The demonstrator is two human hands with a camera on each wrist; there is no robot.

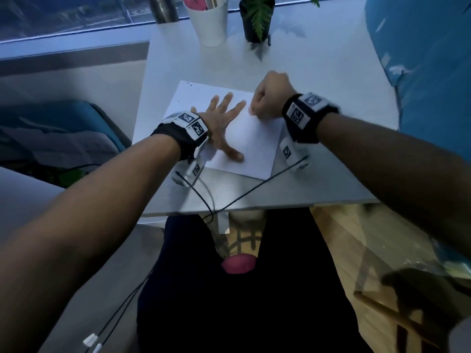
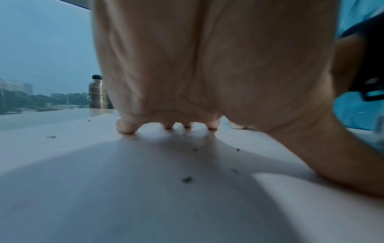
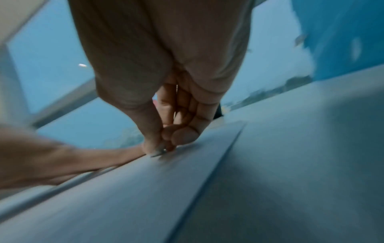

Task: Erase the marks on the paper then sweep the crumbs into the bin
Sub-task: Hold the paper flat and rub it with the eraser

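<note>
A white sheet of paper (image 1: 254, 146) lies on the white table (image 1: 318, 85). My left hand (image 1: 221, 123) presses flat on it with fingers spread. My right hand (image 1: 252, 109) is curled at the sheet's far right part, fingertips down on the paper and pinching something small. That small thing, a grey bit of an eraser (image 3: 159, 152), barely shows in the right wrist view. Dark crumbs (image 2: 187, 179) are scattered on the paper (image 2: 145, 205) under my left palm (image 2: 207, 65). A few dark specks (image 1: 188, 84) sit at the sheet's far left corner.
At the table's far edge stand a white cup (image 1: 209, 21), a black plant pot (image 1: 256, 24) and a metal bottle (image 2: 96, 92). A big blue plastic-covered object (image 1: 428, 59) fills the right side. Black cables (image 1: 229, 200) cross the table's near edge.
</note>
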